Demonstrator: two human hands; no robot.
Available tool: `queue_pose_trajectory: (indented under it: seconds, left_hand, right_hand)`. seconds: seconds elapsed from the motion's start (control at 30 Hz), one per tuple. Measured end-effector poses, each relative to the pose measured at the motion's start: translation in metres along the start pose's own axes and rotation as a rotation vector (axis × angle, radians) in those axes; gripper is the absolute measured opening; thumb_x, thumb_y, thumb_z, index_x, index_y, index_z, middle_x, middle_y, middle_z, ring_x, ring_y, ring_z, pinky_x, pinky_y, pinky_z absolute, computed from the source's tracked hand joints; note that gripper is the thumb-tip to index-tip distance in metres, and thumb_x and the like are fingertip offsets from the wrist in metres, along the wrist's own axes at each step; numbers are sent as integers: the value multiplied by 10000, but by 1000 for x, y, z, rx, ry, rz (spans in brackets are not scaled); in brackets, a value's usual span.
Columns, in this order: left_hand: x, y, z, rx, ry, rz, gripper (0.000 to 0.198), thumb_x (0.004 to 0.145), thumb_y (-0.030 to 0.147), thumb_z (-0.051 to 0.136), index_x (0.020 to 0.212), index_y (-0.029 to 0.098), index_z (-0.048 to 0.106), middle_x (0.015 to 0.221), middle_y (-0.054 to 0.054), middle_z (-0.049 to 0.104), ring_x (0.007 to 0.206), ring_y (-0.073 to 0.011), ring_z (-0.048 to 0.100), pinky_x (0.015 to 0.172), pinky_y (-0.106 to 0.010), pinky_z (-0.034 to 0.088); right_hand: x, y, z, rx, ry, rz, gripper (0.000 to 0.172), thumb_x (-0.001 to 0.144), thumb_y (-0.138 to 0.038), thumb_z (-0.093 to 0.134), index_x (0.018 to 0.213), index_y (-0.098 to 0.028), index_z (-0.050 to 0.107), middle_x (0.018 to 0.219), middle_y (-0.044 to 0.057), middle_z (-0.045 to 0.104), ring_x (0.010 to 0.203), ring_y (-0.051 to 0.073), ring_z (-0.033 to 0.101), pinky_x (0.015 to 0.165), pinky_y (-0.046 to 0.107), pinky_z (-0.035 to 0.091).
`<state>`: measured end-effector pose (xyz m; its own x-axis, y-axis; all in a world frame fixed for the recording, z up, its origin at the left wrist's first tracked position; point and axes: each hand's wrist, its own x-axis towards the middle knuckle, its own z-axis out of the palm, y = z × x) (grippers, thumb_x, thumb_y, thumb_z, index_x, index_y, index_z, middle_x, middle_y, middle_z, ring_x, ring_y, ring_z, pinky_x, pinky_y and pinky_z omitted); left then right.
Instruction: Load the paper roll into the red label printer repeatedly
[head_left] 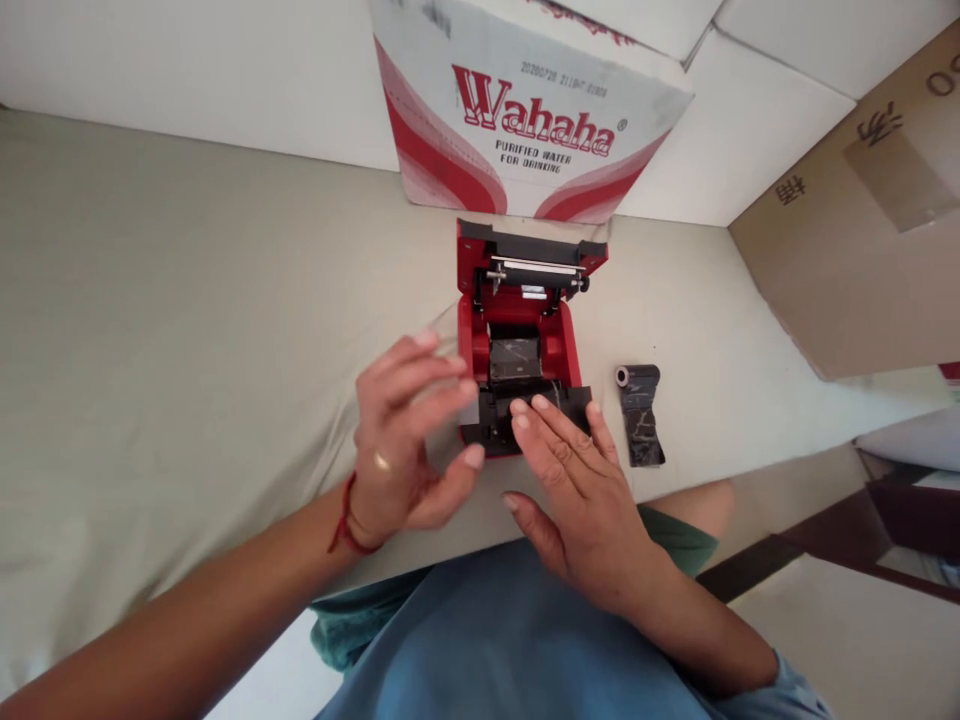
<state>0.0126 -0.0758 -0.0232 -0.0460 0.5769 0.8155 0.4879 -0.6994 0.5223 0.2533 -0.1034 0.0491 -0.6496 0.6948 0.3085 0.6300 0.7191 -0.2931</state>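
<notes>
Printer (553,350) appears part-loaded: strip (538,393) is pressed by flat right hand (577,480), left hand (401,435) spread alongside printer; alignment seems needed.

The printer (556,345) sat on the table (187,300), near its front edge, with its lid (532,242) raised at the back. A roll (515,357) lay inside, and a strip (529,402) ran forward from it over the printer's front. The right hand (577,470) lay across the front right part, fingertips over the strip; the left hand (412,430) was just beside the front left corner. To the printer's right, well inside reach, a loose roll (640,410) lay on the table. Directly behind the printer stood a water carton (525,130); a second carton (847,230) stood at far right.
</notes>
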Motion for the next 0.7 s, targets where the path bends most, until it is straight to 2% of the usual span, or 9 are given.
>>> queue_pose_trajectory:
  seconds: [0.07, 0.17, 0.23, 0.3, 0.37, 0.43, 0.5, 0.57, 0.7]
  left_hand:
    - [1, 10, -2, 79, -84, 138, 742, 963, 255, 752, 1685, 403, 663, 1387, -24, 838, 1430, -324, 742, 1439, -586, 438]
    - [-1, 21, -1, 94, -221, 146, 784, 958, 216, 741, 1707, 431, 645, 1241, 36, 895, 1309, -275, 820, 1489, -531, 357]
    - [-3, 24, 2, 103, -254, 112, 813, 958, 219, 741, 1730, 445, 622, 1204, 44, 906, 1263, -279, 844, 1504, -558, 326]
    - [-5, 25, 4, 143, -253, 117, 787, 956, 220, 737, 1706, 439, 647, 1171, 37, 914, 1226, -290, 854, 1501, -594, 332]
    - [-6, 25, 4, 191, -240, 153, 706, 971, 224, 723, 1648, 424, 694, 1145, 41, 921, 1195, -286, 857, 1496, -598, 347]
    - [-7, 24, 4, 215, -231, 176, 626, 995, 224, 711, 1591, 415, 728, 1151, 56, 923, 1194, -268, 856, 1499, -566, 353]
    - [-6, 24, 4, 195, -237, 176, 592, 1003, 218, 717, 1561, 416, 741, 1180, 69, 924, 1214, -252, 857, 1510, -530, 338]
    - [-4, 24, 3, 173, -246, 167, 607, 987, 203, 737, 1554, 421, 743, 1182, 71, 928, 1222, -252, 864, 1521, -530, 311]
    - [1, 26, 2, 236, -221, 259, 556, 973, 172, 726, 1484, 382, 787, 1121, 60, 931, 1193, -248, 868, 1527, -513, 303]
  right_hand:
    - [0, 2, -7, 91, -17, 6, 908, 1246, -340, 540, 1970, -231, 2, 1799, 143, 665, 1766, 250, 537, 1556, 576, 241]
    - [4, 14, -23, 261, -13, 75, 864, 1247, -396, 565, 1968, -318, 94, 1820, 131, 652, 1719, 282, 605, 1508, 617, 378]
    - [15, 28, -32, 334, 90, 177, 773, 1246, -386, 580, 1938, -364, 236, 1824, 130, 652, 1692, 303, 638, 1438, 611, 502]
    - [35, 45, -36, 336, 253, 255, 653, 1253, -387, 560, 1880, -361, 377, 1815, 146, 658, 1685, 316, 647, 1385, 591, 568]
    - [62, 64, -36, 296, 402, 237, 571, 1264, -420, 523, 1825, -331, 462, 1806, 169, 657, 1685, 317, 645, 1390, 590, 557]
    - [92, 78, -34, 254, 462, 171, 552, 1273, -454, 485, 1807, -317, 479, 1819, 165, 640, 1703, 308, 624, 1421, 599, 516]
    - [118, 86, -31, 225, 429, 124, 539, 1281, -454, 443, 1798, -312, 496, 1806, 141, 657, 1706, 293, 620, 1423, 597, 509]
    - [133, 86, -30, 185, 347, 101, 503, 1290, -439, 396, 1731, -315, 605, 1727, 104, 732, 1684, 290, 643, 1417, 608, 513]
    - [127, 70, -31, 119, 306, 119, 512, 1281, -437, 382, 1429, -333, 861, 1464, 60, 884, 1551, 325, 751, 1374, 655, 549]
